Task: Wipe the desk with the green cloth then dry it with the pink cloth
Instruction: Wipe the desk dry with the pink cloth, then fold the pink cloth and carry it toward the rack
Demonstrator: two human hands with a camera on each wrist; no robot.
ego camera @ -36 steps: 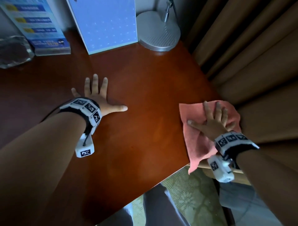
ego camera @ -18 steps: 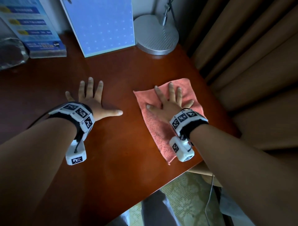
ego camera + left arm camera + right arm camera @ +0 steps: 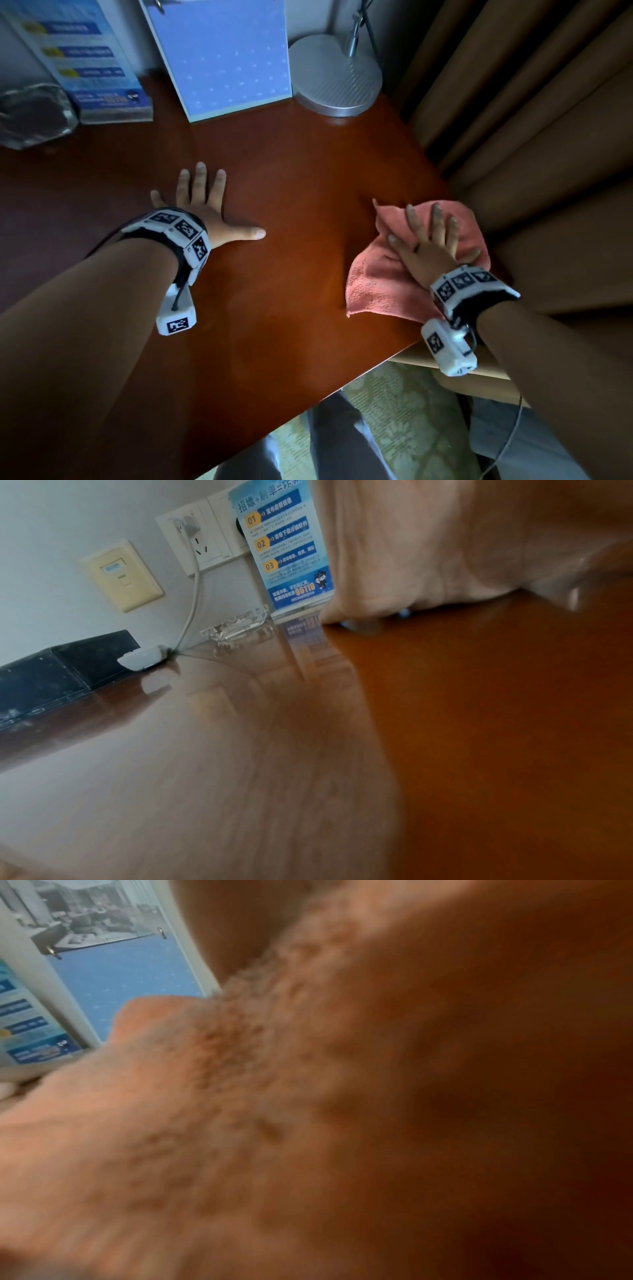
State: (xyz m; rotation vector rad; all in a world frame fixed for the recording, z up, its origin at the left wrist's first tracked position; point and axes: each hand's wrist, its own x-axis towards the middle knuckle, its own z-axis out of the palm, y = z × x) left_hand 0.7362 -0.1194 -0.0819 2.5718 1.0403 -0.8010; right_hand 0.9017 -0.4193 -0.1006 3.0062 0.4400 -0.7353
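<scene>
i see the desk point(image 3: 291, 192) as a glossy reddish-brown wood top that mirrors whatever stands at its back edge. the pink cloth point(image 3: 383, 284) is a nubby terry square, rumpled into soft folds, lying at the desk's right edge just beside the heavy tan curtain point(image 3: 534, 130). my right hand point(image 3: 428, 246) lies flat on top of it, fingers straight and spread, palm pressing the pile down; in the right wrist view the cloth point(image 3: 240, 1096) fills most of the picture as a blurred fuzzy mass. my left hand point(image 3: 205, 212) rests flat on bare wood well to the left of the cloth, fingers spread, thumb out to the side, holding nothing. at the back stand a blue dotted board point(image 3: 226, 58), a blue printed leaflet sign point(image 3: 287, 547) and a round ribbed silver lamp base point(image 3: 335, 82). a clear glass ashtray point(image 3: 240, 627) sits near the sign; i cannot tell what it holds. a black box point(image 3: 51, 674) sits at the far left, with a white cable point(image 3: 192, 596) running up to a wall socket.
</scene>
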